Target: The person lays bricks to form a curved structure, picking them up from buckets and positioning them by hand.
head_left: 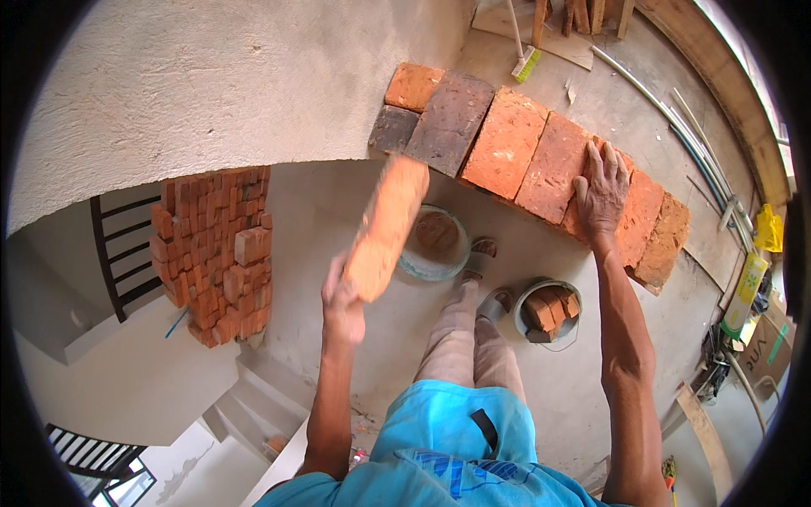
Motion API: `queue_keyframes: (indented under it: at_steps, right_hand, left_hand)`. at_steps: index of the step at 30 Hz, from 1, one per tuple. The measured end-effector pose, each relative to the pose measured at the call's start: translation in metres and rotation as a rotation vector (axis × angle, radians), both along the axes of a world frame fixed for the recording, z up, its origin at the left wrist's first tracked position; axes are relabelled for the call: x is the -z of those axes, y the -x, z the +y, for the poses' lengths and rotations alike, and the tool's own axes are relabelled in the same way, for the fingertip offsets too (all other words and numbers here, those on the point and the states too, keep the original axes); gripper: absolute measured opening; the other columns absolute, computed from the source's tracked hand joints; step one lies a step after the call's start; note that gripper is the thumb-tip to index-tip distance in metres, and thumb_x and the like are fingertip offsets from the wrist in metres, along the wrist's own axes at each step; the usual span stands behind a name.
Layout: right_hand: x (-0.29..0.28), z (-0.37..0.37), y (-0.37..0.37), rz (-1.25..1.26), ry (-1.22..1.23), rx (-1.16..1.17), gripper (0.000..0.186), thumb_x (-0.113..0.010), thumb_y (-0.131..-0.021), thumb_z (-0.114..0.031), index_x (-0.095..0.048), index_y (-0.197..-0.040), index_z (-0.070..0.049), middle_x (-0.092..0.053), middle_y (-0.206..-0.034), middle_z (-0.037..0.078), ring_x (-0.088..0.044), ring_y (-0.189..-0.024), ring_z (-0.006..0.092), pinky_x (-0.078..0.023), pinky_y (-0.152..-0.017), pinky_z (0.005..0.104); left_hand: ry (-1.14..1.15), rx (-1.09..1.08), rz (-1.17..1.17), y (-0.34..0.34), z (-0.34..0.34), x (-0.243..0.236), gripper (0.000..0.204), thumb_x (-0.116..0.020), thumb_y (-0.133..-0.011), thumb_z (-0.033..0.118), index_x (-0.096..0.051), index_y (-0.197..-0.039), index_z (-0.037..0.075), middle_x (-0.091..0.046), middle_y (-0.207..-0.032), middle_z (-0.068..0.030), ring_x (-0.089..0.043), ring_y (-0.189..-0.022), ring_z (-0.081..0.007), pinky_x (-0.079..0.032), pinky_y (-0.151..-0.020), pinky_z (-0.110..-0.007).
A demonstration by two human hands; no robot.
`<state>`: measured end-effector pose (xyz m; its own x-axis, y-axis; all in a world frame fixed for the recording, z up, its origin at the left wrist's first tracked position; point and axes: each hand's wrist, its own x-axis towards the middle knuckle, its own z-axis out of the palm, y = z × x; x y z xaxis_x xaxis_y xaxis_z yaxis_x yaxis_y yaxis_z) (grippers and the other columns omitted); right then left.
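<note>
My left hand (342, 308) is closed around one end of an orange brick (387, 228), raised at a tilt in front of the wall's left part and slightly blurred. My right hand (605, 190) lies flat on top of a low brick wall (505, 142), fingers stretched out and a little apart. This row runs from the plastered wall toward the right. Most of its bricks are orange-red; a dark, burnt-looking brick (451, 120) sits near its left end.
Below the row stand a bucket (437, 269) with brownish contents and another bucket (522, 317) holding brick pieces, either side of my feet. A brick stack (221, 253) rises at left beside a dark railing (127, 253). Pipes (701, 152) and a green broom (526, 65) lie beyond.
</note>
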<state>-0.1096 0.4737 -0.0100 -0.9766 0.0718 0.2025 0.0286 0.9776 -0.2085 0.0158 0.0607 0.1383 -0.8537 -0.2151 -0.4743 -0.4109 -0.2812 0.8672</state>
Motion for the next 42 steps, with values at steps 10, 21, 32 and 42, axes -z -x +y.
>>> queue_keyframes:
  at_steps: [10, 21, 32, 42]
  right_hand:
    - [0.006, 0.006, -0.001, 0.036, -0.006, -0.009, 0.063, -0.064, -0.084, -0.024, -0.053, -0.145, -0.016, -0.045, -0.151, 0.013, -0.039, -0.143, 0.0348, -0.028, -0.122, 0.0486]
    - [0.005, 0.005, 0.000, 0.029, -0.001, 0.007, 0.062, -0.065, -0.084, -0.024, -0.054, -0.145, -0.016, -0.046, -0.151, 0.013, -0.038, -0.144, 0.0341, -0.028, -0.122, 0.0474]
    - [0.006, 0.006, -0.001, 0.030, 0.004, 0.012, 0.062, -0.065, -0.084, -0.024, -0.054, -0.144, -0.017, -0.046, -0.151, 0.011, -0.039, -0.143, 0.0337, -0.028, -0.122, 0.0468]
    - [0.006, 0.003, 0.000, 0.032, 0.017, 0.009, 0.062, -0.065, -0.083, -0.025, -0.054, -0.144, -0.018, -0.047, -0.149, 0.011, -0.039, -0.143, 0.0338, -0.029, -0.122, 0.0471]
  left_hand:
    - [0.187, -0.086, 0.255, 0.186, 0.029, 0.060, 0.061, -0.077, -0.085, 0.032, -0.056, -0.132, -0.002, -0.060, -0.123, -0.0128, -0.060, -0.111, -0.0227, -0.053, -0.094, -0.035]
    - [0.821, 0.023, 0.337, 0.192, 0.047, 0.116, 0.069, -0.085, -0.074, 0.034, -0.053, -0.123, -0.003, -0.057, -0.115, -0.0225, -0.056, -0.109, -0.0335, -0.046, -0.097, -0.046]
    - [1.220, -0.150, 0.233, 0.173, 0.064, 0.102, 0.056, -0.075, -0.089, 0.019, -0.050, -0.129, -0.010, -0.056, -0.125, -0.0259, -0.058, -0.113, -0.0347, -0.046, -0.101, -0.046]
    - [0.361, -0.257, -0.018, 0.149, 0.095, 0.143, 0.061, -0.076, -0.095, 0.029, -0.052, -0.135, -0.011, -0.063, -0.117, -0.0158, -0.061, -0.099, -0.0214, -0.052, -0.079, -0.036]
